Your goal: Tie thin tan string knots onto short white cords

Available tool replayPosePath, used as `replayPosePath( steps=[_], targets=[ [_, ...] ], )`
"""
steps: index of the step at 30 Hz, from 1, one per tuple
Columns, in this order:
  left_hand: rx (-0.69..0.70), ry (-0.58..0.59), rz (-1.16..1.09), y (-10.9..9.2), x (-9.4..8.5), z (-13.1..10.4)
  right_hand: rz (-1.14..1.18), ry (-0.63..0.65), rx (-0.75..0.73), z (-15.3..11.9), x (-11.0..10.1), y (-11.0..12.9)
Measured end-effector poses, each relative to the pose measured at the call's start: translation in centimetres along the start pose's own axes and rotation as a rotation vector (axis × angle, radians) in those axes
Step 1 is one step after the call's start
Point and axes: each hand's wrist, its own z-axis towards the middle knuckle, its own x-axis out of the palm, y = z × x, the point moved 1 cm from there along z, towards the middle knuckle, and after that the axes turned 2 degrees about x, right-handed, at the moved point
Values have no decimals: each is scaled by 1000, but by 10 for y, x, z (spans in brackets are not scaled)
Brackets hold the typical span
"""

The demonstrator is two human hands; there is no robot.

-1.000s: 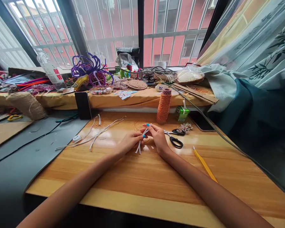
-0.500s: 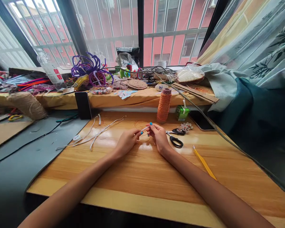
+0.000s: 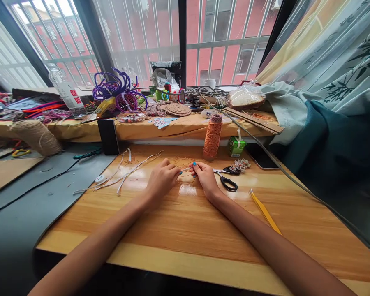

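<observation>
Between my two hands a short white cord is held just above the wooden table. My left hand pinches its left end, with the back of the hand turned up. At the other end, my right hand grips the cord between thumb and forefinger. Thin orange thread lies in loose loops behind and under the hands. Black-handled scissors lie just right of my right hand, beside a small beaded flower piece. Several white cords are spread to the left.
An orange thread spool stands behind the hands, near a green drink carton. Yellow tweezers lie by my right forearm. One phone leans upright at the left; another phone lies flat. A cable crosses the right side.
My left hand has rolled over so that its back faces up more, and its fingers have shifted on the cord. The right hand has barely moved.
</observation>
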Motion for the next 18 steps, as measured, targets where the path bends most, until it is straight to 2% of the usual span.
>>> replayPosePath(
  steps=[7, 12, 18],
  targets=[
    [-110, 16, -336, 5, 5, 3, -34, 205, -62, -8, 7, 10],
    [-172, -42, -465, 4, 5, 2, 107, 187, 29, -7, 7, 7],
    [-193, -66, -558, -1, 0, 2, 227, 230, 98, -7, 8, 6]
  ],
)
